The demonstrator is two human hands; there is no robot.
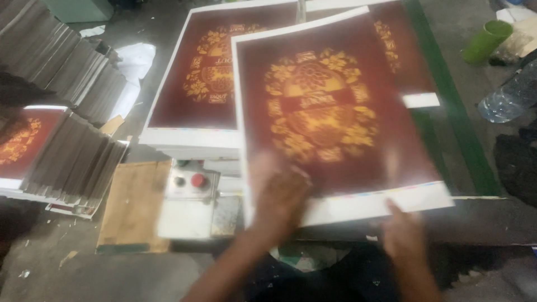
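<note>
A large printed sheet [330, 106], dark red with a gold floral emblem and a white border, lies tilted over a green-edged work surface [453, 106]. My left hand [279, 201] presses flat on the sheet's lower left part. My right hand [400, 232] grips the sheet's bottom white edge, thumb on top. Both hands are motion-blurred. To the left, a thick stack of matching printed sheets [207, 84] sits just behind the held sheet.
A grey control box with a red and a dark button [190, 193] stands below the stack, beside a wooden board [134, 207]. Fanned piles of sheets [67, 140] fill the left side. A green cup [485, 40] and a plastic bottle [509, 95] lie at the right.
</note>
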